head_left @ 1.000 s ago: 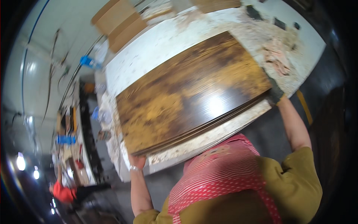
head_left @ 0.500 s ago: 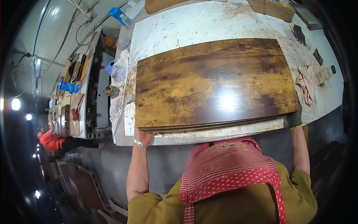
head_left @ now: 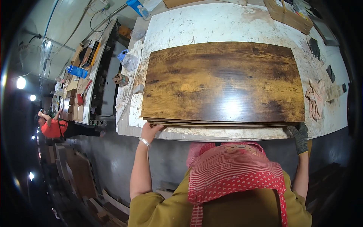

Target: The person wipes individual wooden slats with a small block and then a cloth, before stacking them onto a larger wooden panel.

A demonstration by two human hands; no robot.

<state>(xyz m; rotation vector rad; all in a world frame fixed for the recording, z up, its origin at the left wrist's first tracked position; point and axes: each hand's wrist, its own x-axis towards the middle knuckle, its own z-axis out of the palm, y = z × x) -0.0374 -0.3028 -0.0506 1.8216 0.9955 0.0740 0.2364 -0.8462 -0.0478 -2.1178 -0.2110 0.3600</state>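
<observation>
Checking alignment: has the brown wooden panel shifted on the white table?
Yes. The wooden panel was askew; now its near edge runs parallel with the white table edge.

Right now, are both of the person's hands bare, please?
No, the right hand wears a dark glove at the wood panel, while the left hand is bare.

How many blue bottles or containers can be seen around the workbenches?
3. One blue bottle lies past the white table's far left corner; one blue container lies on the left bench; a bluish item sits between them. Clutter may hide more.

Left hand (head_left: 150, 128) bare, right hand (head_left: 298, 133) gloved, both gripping.
</observation>
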